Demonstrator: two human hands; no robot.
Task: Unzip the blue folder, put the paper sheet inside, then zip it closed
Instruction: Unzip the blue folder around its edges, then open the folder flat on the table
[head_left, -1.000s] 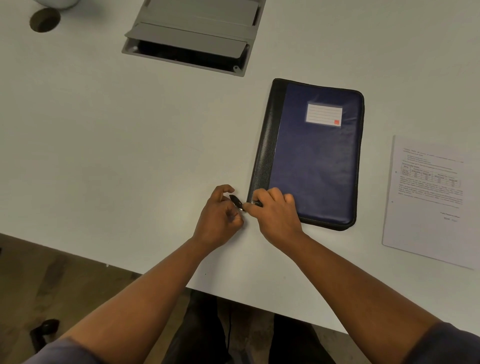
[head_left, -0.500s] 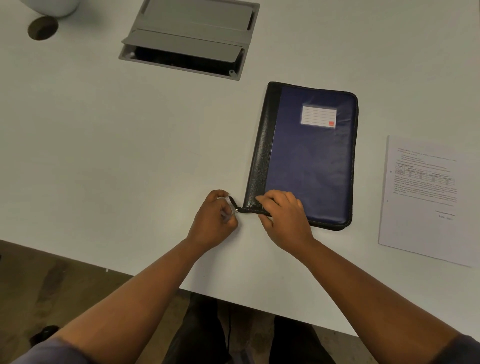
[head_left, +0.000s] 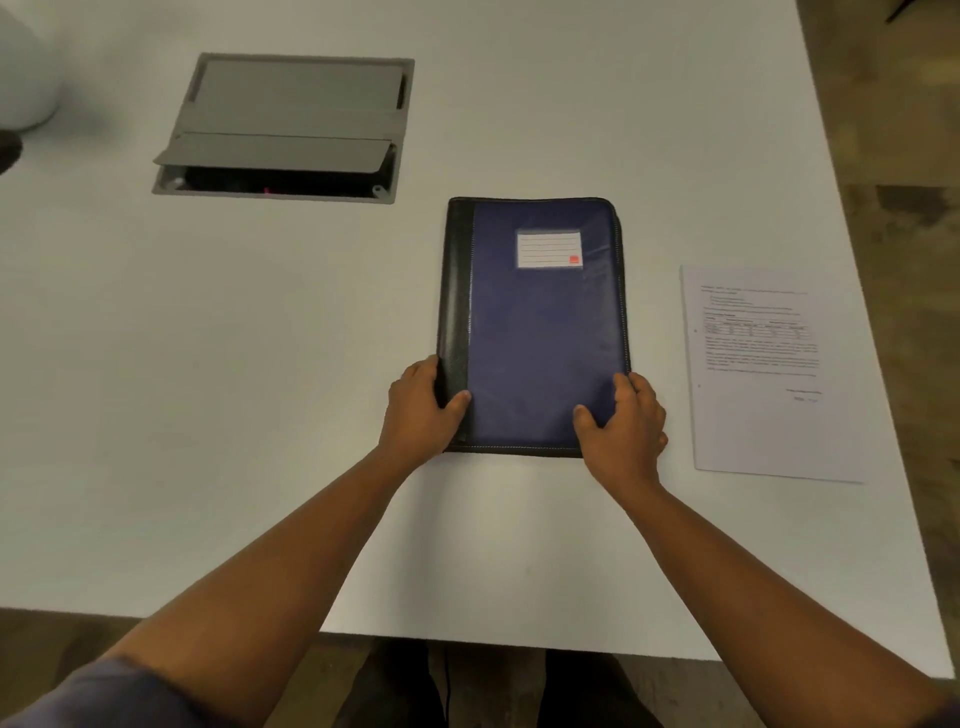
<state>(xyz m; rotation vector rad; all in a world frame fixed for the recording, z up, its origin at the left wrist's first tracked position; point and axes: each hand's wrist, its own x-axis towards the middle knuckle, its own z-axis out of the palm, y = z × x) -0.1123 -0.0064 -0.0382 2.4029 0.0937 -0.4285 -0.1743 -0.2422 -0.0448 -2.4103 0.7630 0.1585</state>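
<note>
We grip the folder (head_left: 540, 332) at its near corners, left hand (head_left: 421, 405) and right hand (head_left: 626, 423) apart. It lies shut; the sheet (head_left: 763, 374) waits right of it, so filling and zipping remain.

One folder (head_left: 540, 332) lies at the table's (head_left: 260, 364) centre. One paper sheet (head_left: 769, 384) lies at three o'clock from it. One grey hatch (head_left: 291, 114) sits at ten o'clock. One label (head_left: 549, 250) is on the folder. Two hands, left (head_left: 421, 410) and right (head_left: 626, 431), are at its six o'clock end.
</note>
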